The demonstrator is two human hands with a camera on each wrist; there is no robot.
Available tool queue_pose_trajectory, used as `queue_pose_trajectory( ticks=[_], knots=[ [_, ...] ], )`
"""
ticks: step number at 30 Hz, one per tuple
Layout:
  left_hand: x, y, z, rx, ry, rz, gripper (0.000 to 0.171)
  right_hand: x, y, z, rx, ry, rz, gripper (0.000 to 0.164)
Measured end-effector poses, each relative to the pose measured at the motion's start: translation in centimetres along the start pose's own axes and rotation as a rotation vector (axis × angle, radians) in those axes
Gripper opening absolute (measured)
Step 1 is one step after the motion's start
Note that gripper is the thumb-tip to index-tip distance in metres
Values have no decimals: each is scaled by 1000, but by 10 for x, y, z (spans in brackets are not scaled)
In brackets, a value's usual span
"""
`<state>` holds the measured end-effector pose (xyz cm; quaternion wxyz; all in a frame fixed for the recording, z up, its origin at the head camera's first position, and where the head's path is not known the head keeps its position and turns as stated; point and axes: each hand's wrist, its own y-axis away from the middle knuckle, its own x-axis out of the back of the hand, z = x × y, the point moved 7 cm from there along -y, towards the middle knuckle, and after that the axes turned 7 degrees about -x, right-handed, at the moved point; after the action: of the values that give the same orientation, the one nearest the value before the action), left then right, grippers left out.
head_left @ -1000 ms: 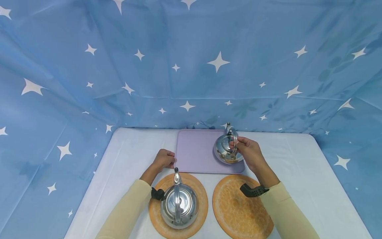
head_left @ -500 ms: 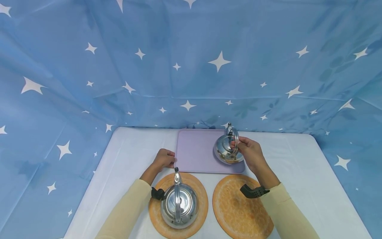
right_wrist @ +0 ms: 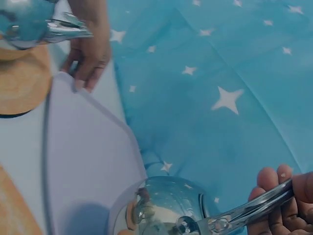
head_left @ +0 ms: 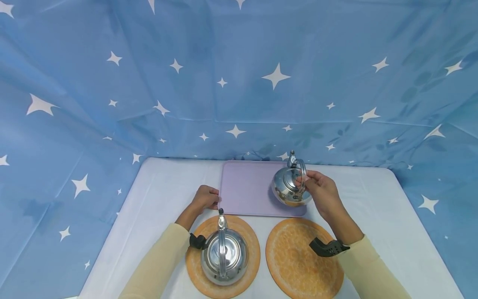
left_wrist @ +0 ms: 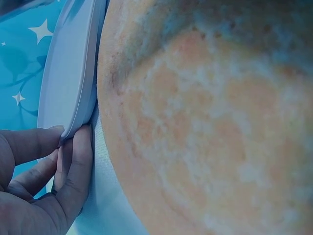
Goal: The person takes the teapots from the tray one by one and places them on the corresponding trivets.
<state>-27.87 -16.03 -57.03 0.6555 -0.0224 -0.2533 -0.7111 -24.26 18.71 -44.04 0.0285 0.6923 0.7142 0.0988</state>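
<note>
My right hand (head_left: pixel 323 193) grips the arched handle of a shiny metal kettle (head_left: pixel 284 189), its black-tipped spout pointing away from me. This kettle overlaps the right end of a pale purple tray (head_left: pixel 244 187), and in the right wrist view a shadow falls on the tray next to it. At the tray's near left corner, my left hand (head_left: pixel 206 197) pinches the rim between thumb and fingers, as the left wrist view (left_wrist: pixel 54 181) shows up close. A second metal kettle (head_left: pixel 235 265) stands in front of me, handle upright.
Under the second kettle lies a round orange mat (head_left: pixel 254 257) with a pancake-like print. A matching mat (head_left: pixel 295 265) lies to its right, below my right forearm. A white cloth (head_left: pixel 392 232) covers the table. Blue star-patterned fabric (head_left: pixel 239 99) hangs behind it.
My right hand and its kettle have shifted slightly to the right and up in the head view over the last half second. The left hand, tray and second kettle stay in place.
</note>
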Motion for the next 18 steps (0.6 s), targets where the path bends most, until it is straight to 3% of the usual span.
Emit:
queue_pose_trajectory(
  ticks=[11, 18],
  knots=[
    [-1, 0, 1, 6, 4, -10, 25, 11, 35, -10, 54, 80, 25, 39],
    [-2, 1, 2, 12, 8, -12, 25, 15, 56, -10, 44, 115, 34, 39]
  ],
)
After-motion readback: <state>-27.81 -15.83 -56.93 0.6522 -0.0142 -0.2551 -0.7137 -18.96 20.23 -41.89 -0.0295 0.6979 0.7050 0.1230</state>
